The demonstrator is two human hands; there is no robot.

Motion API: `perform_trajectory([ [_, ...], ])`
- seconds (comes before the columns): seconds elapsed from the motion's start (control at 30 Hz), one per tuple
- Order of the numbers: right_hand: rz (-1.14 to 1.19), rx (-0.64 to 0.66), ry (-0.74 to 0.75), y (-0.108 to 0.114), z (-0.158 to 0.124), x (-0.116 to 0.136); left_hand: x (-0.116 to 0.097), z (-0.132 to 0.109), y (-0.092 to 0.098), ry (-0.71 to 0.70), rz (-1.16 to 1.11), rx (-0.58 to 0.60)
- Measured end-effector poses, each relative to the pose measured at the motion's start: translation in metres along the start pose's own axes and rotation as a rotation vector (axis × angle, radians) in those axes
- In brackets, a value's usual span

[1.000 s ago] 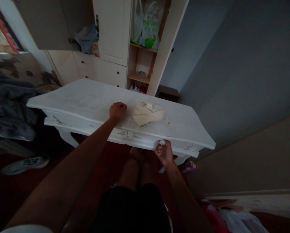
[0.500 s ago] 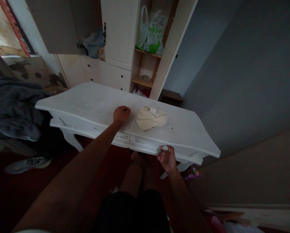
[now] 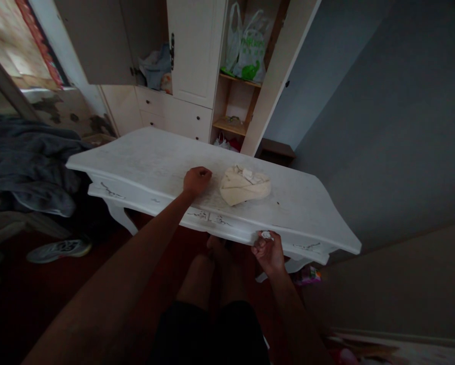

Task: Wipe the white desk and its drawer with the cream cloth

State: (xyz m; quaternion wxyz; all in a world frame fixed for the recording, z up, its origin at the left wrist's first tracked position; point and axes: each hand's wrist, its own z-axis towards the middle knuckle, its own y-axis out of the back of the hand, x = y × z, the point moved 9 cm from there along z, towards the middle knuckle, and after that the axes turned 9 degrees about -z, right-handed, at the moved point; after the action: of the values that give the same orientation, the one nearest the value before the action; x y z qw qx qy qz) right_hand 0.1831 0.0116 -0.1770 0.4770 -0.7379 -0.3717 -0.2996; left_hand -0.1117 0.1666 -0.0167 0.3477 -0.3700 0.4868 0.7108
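Observation:
My left hand (image 3: 197,181) rests as a closed fist on the white table (image 3: 154,157); whether anything is inside it stays hidden. Just right of it lies a folded cream cloth (image 3: 237,191), with a small white piece (image 3: 247,174) on top. My right hand (image 3: 271,254) is at the table's front edge, palm up and fingers curled. Between its fingertips is a small white, uneven piece (image 3: 266,234), close to the drawer front. I cannot tell whether this piece is loose or fixed to the table.
Behind the table stands a white wardrobe (image 3: 197,56) with open doors and plastic bags (image 3: 250,50) on a shelf. Dark grey fabric (image 3: 25,162) is heaped at left, above a shoe (image 3: 62,251) on the red floor. A grey wall (image 3: 394,132) rises at right.
The whole view has shifted slightly, so the table and hands appear a little farther right. Both hands keep nearly the same pose and place at the table.

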Motion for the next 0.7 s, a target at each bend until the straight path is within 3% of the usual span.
perform_trajectory([
  [0.53, 0.039, -0.043, -0.085, 0.001, -0.013, -0.001, -0.003, -0.003, 0.0, 0.003, 0.025, 0.007],
  [0.7, -0.122, -0.072, -0.191, 0.002, -0.032, -0.004, -0.005, -0.005, 0.0, 0.008, 0.037, 0.014],
])
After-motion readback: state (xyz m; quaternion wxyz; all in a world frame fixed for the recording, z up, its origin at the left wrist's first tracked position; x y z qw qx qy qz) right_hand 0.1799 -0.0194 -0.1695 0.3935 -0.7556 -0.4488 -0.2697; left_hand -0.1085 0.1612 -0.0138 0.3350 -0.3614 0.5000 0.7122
